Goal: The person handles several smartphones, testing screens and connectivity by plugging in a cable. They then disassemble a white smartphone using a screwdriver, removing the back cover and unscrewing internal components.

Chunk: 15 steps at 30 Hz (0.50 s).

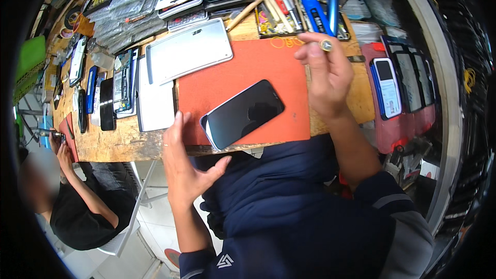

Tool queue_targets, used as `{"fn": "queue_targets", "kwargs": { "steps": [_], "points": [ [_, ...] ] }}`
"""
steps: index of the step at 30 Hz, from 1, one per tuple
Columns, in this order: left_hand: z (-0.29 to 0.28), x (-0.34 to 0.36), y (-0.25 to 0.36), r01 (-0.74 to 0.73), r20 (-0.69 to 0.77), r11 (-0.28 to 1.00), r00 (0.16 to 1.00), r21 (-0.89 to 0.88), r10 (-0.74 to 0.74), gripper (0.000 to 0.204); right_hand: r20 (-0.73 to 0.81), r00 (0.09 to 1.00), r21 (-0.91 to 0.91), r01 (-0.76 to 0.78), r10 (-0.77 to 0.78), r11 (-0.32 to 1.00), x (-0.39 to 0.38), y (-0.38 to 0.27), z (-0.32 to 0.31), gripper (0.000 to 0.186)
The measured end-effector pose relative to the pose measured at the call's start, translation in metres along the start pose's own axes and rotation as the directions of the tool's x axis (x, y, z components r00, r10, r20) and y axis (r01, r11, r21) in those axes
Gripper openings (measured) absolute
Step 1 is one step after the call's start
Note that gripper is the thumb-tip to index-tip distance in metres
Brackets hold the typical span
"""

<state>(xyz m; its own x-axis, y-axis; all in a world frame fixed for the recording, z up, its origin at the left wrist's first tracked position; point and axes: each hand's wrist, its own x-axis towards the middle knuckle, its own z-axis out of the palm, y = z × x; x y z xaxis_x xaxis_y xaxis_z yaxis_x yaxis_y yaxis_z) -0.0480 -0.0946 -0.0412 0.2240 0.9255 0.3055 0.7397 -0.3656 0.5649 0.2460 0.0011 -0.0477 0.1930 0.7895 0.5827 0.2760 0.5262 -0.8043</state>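
A smartphone (243, 116) with a dark glossy screen lies face up and slanted on an orange-red work mat (206, 88). Just left of its lower end is my left hand (188, 168), thumb and fingers spread apart, with nothing in it. My right hand (329, 80) is raised at the mat's right edge. Its fingers are closed on a small tool with a round gold end (325, 45), seen nearly end-on; the rest of the tool is hidden, so its kind is unclear. Yellow rubber bands (284, 42) lie at the mat's top edge.
A silver tray-like panel (191, 49) overlaps the mat's upper left. Opened phones (124, 80) lie further left. A tool box (279, 15) stands at the back. A pink-red case (380, 132) with a phone is at right. A person (88, 201) works at far left.
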Motion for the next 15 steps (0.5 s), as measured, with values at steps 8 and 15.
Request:
{"fn": "queue_targets", "kwargs": {
  "steps": [8,15],
  "points": [
    [0.008,0.011,-0.01,-0.04,0.113,0.998,0.993,-0.037,0.044,0.119,0.224,0.974,-0.128,0.071,-0.04,0.989,0.004,-0.009,-0.009,0.014],
    [-0.008,0.037,-0.005,0.067,0.102,0.982,0.994,-0.178,-0.049,0.043,0.24,0.97,-0.208,0.005,0.046,0.978,0.009,-0.009,-0.014,0.012]
  ]
}}
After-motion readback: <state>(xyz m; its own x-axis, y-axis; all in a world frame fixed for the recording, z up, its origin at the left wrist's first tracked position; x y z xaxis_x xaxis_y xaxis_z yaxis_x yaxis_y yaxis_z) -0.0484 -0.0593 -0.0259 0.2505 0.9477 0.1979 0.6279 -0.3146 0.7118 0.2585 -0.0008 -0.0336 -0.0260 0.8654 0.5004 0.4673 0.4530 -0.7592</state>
